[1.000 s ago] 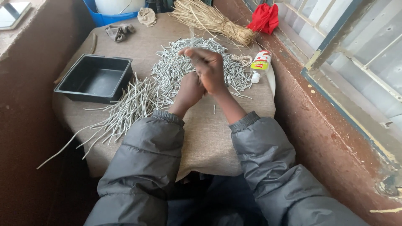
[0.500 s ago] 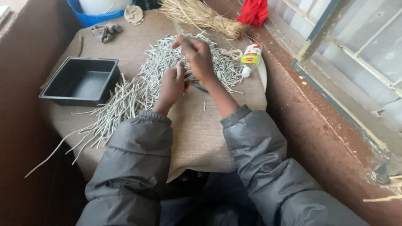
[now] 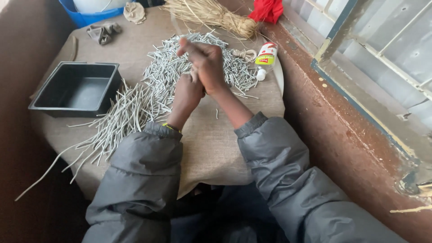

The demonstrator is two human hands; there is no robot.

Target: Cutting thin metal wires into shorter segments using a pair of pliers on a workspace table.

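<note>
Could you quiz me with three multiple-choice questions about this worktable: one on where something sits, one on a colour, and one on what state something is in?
1. Where is the black tray?
A. left of the hands
B. on the window ledge
C. on the person's lap

2. What colour is the cloth bundle at the far right corner?
A. green
B. red
C. white

3. How are the left hand and right hand placed?
A. resting flat and far apart
B. raised together over the grey sticks
C. inside the tray

Answers: 1 A, the tray sits on the burlap at the left, beside the stick pile. 2 B, the bundle is bright red. 3 B, both hands meet above the pile, fingers curled.
</note>
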